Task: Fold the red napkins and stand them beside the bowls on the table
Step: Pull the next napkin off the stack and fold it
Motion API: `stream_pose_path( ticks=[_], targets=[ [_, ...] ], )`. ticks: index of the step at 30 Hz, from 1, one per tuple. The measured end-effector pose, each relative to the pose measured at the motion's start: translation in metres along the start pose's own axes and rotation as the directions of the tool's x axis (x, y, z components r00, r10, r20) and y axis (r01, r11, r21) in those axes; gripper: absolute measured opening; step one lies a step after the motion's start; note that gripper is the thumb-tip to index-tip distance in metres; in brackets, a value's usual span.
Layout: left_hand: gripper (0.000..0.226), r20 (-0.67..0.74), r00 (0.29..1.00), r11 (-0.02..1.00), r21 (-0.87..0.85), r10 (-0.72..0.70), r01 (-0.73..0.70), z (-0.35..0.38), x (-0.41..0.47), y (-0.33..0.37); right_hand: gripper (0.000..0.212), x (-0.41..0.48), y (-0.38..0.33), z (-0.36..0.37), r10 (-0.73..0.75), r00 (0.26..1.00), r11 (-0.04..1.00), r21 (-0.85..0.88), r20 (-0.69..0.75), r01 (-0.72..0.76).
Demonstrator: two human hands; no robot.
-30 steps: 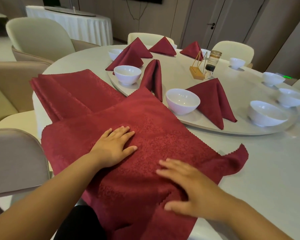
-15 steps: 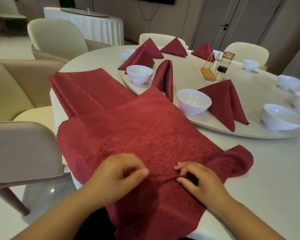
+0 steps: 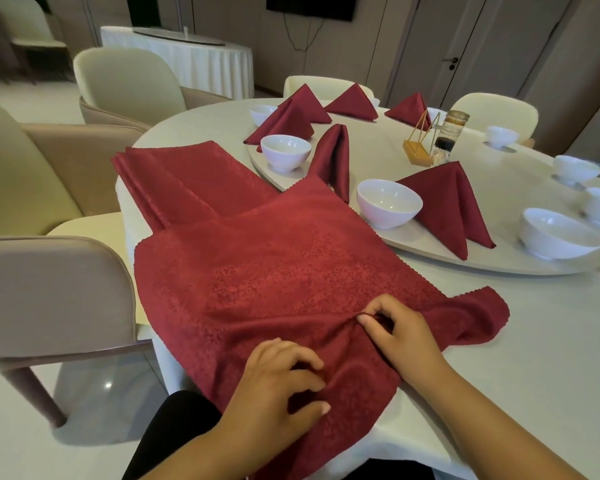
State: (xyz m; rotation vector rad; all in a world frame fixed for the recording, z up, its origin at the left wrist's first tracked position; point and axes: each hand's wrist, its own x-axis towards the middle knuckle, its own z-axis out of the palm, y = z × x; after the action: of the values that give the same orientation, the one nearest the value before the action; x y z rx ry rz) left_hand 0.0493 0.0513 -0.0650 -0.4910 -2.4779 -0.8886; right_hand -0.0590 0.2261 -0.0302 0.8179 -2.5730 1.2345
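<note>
Fingers (image 3: pixel 385 305) of the right hand (image 3: pixel 404 336) curl and pinch a ridge of the open red napkin (image 3: pixel 284 271); the left hand (image 3: pixel 274 382) grips cloth nearer the table's (image 3: pixel 499 375) front edge, which the napkin overhangs. It lies flat, square, edges zigzagged, not yet folded. Beyond, several folded napkins (image 3: pixel 447 206) stand beside bowls (image 3: pixel 388 202) on the turntable (image 3: pixel 465 261); right-side bowls (image 3: pixel 558 233) lack one, so much seems left.
</note>
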Motion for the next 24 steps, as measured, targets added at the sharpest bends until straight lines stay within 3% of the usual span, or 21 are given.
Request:
stream_pose_path(
  ticks=[2,4,6,7,8,11,14,16,18,21,24],
  targets=[
    [0.017,0.020,0.992,0.967,-0.222,-0.122,0.123,-0.007,0.003,0.006,0.035,-0.001,-0.002,-0.001,0.015,1.000,1.000,0.010,0.004,-0.015],
    [0.014,0.147,0.939,0.797,-0.499,-0.310,0.341,-0.020,0.008,0.013,0.034,-0.002,-0.002,-0.002,0.019,1.000,1.000,0.014,0.005,-0.019],
    [0.018,0.276,0.890,0.624,-0.637,-0.364,0.453,-0.037,0.013,0.010,0.034,-0.003,-0.002,-0.003,0.026,1.000,1.000,0.013,0.000,-0.026],
    [0.015,0.355,0.868,0.584,-0.643,-0.347,0.496,-0.047,0.015,0.008,0.034,-0.003,-0.002,-0.003,0.034,0.999,0.999,0.015,-0.001,-0.034],
    [0.010,0.442,0.842,0.584,-0.610,-0.309,0.535,-0.058,0.018,0.005,0.033,-0.003,-0.002,-0.004,0.047,0.999,0.999,0.018,-0.001,-0.047],
    [0.025,0.683,0.696,0.690,-0.394,-0.222,0.606,-0.092,0.023,-0.010,0.032,-0.002,-0.002,-0.006,0.081,0.997,0.997,0.005,0.001,-0.081],
    [0.028,0.780,0.567,0.806,-0.144,-0.264,0.574,-0.123,0.028,-0.025,0.030,-0.001,-0.003,-0.007,0.081,0.997,0.996,-0.029,0.000,-0.081],
    [0.035,0.787,0.518,0.840,0.001,-0.335,0.543,-0.134,0.032,-0.033,0.020,-0.001,-0.003,-0.006,0.061,0.998,0.995,-0.075,-0.003,-0.061],
    [0.035,0.701,0.578,0.855,0.087,-0.417,0.511,-0.140,0.038,-0.038,0.006,-0.003,-0.004,-0.008,0.019,1.000,0.992,-0.123,-0.015,-0.021],
    [0.041,0.485,0.764,0.888,0.065,-0.426,0.454,-0.144,0.054,-0.043,0.036,-0.005,-0.010,-0.014,-0.141,0.989,0.963,-0.235,-0.037,0.129],
    [0.049,0.239,0.899,0.929,0.058,-0.368,0.365,-0.150,0.078,-0.044,0.032,-0.005,-0.011,-0.025,-0.201,0.979,0.932,-0.312,-0.014,0.187]
  ],
)
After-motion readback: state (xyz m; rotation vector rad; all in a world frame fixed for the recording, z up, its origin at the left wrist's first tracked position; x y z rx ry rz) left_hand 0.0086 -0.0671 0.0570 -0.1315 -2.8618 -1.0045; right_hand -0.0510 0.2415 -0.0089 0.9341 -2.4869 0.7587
